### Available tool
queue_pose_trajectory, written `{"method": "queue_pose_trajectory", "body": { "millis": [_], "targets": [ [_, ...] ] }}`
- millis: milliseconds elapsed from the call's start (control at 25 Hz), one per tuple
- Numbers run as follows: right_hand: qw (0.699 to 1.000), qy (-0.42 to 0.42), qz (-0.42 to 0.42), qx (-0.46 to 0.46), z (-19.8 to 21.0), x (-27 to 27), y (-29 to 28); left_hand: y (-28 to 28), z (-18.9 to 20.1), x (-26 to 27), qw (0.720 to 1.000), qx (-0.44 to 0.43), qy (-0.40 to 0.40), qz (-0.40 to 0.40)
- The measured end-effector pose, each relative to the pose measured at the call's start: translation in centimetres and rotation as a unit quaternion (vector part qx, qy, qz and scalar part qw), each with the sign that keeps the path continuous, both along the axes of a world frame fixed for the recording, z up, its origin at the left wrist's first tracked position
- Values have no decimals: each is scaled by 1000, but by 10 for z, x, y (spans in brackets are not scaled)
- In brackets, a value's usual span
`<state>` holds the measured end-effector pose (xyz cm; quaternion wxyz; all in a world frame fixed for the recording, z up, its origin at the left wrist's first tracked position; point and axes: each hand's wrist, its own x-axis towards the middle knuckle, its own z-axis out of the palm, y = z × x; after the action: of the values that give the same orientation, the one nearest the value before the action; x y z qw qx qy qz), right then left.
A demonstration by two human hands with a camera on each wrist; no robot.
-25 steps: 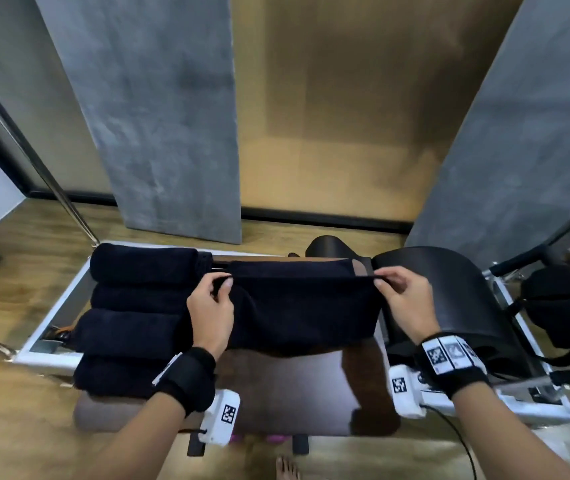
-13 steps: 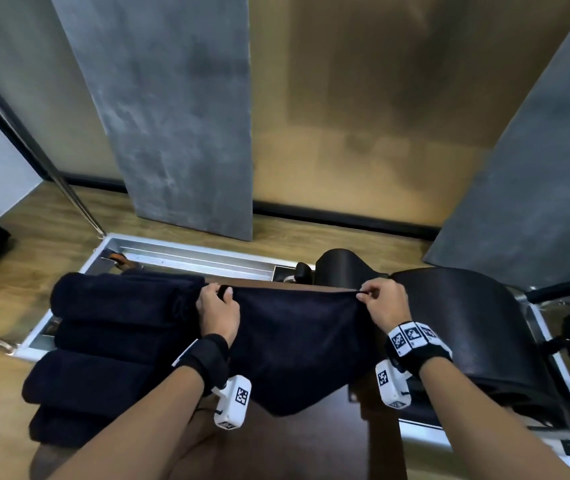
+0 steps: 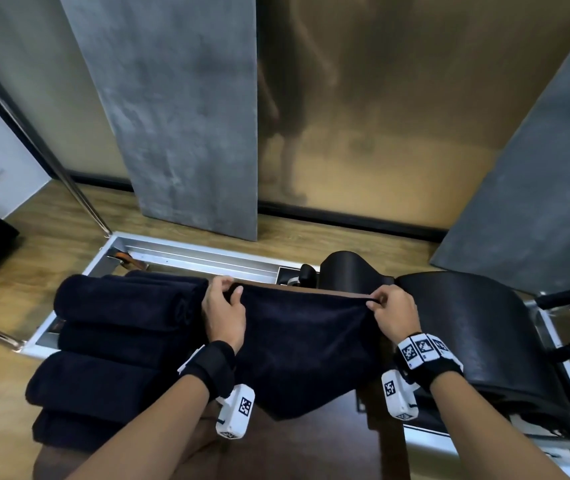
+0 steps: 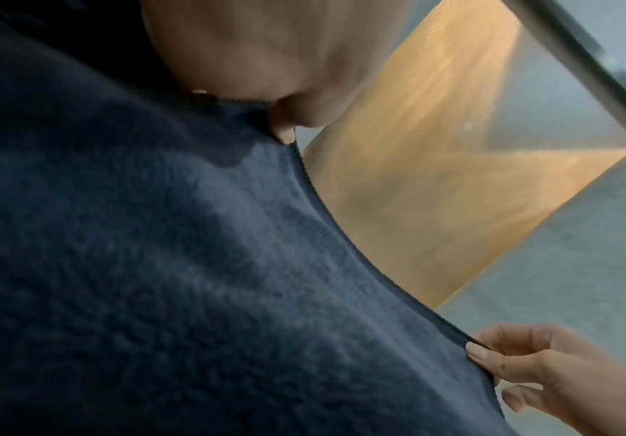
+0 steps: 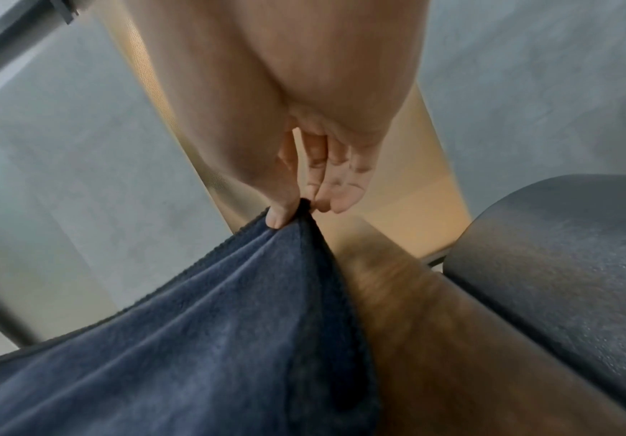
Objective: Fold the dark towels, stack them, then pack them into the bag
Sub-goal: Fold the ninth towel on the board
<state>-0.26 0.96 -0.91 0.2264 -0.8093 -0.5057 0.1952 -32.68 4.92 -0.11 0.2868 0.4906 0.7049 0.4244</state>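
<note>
Fingers [image 3: 231, 289] of both hands pinching dark towel [image 3: 304, 348] top corners, stretched taut, seemingly lifted.

Folded dark towels [image 3: 117, 344] lie stacked on the brown table [image 3: 311, 452].

Head view looks steeply down from above onto both hands and the held towel [image 3: 306, 344]; each wrist view sits very close under its own hand, facing along the fingers, and all three share the towel's stretched top edge.
</note>
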Motion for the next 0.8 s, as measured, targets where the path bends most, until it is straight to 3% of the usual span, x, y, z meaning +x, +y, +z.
{"method": "queue_pose_trajectory", "body": {
  "millis": [280, 400, 600, 800],
  "targets": [
    [990, 101, -14, 97, 54, 15, -58, -43, 54, -13, 986, 155, -30, -47],
    [979, 133, -13, 155, 90, 11, -94, -66, 84, -33, 979, 180, -66, -69],
    [936, 249, -12, 249, 152, -7, -140, -90, 129, -74, 971, 209, -79, -88],
    [899, 262, -7, 351, 202, -36, -177, -115, 161, -95, 962, 246, -84, -80]
  ]
}}
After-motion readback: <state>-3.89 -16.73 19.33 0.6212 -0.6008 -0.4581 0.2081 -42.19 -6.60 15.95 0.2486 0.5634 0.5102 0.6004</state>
